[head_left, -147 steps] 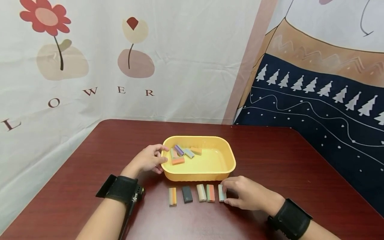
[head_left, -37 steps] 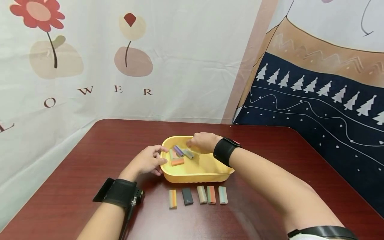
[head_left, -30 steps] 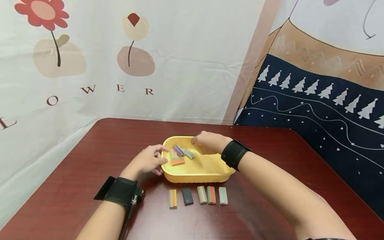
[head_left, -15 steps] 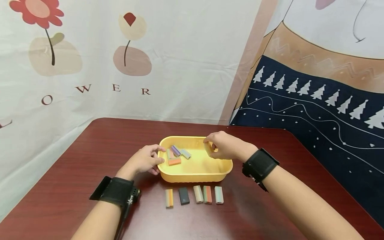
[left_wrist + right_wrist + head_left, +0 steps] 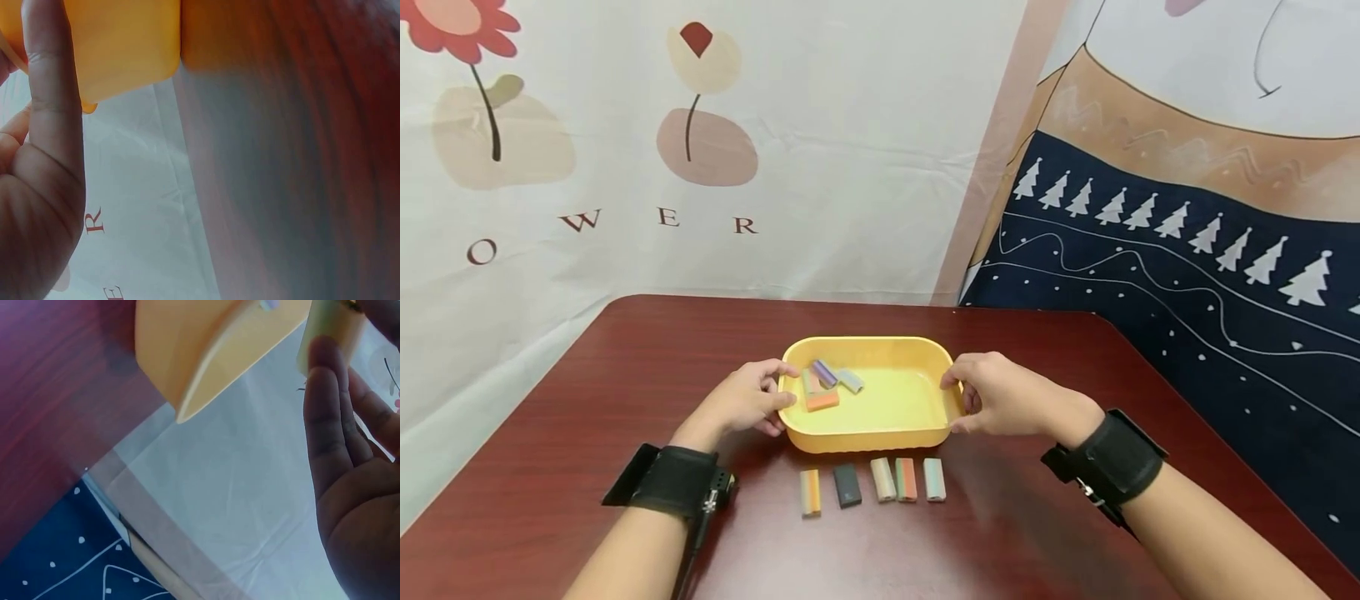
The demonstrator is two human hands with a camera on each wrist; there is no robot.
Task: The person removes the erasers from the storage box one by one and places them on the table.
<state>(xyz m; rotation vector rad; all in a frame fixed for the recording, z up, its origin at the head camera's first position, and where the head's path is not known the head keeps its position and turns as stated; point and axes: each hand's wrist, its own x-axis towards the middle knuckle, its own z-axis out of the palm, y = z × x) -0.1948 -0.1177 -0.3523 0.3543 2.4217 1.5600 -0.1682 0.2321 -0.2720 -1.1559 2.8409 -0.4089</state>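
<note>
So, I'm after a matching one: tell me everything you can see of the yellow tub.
The yellow tub looks like smooth plastic: a rounded rectangle, open-topped, with a thin rim. It sits upright on the red-brown table, its long sides running left to right. The left hand holds its left end, where several small blocks lie inside.

Room type unclear; indoor tabletop setup: reddish-brown table [image 5: 685, 342], flower-print cloth [image 5: 850, 167], tree-print cloth [image 5: 1150, 258].
</note>
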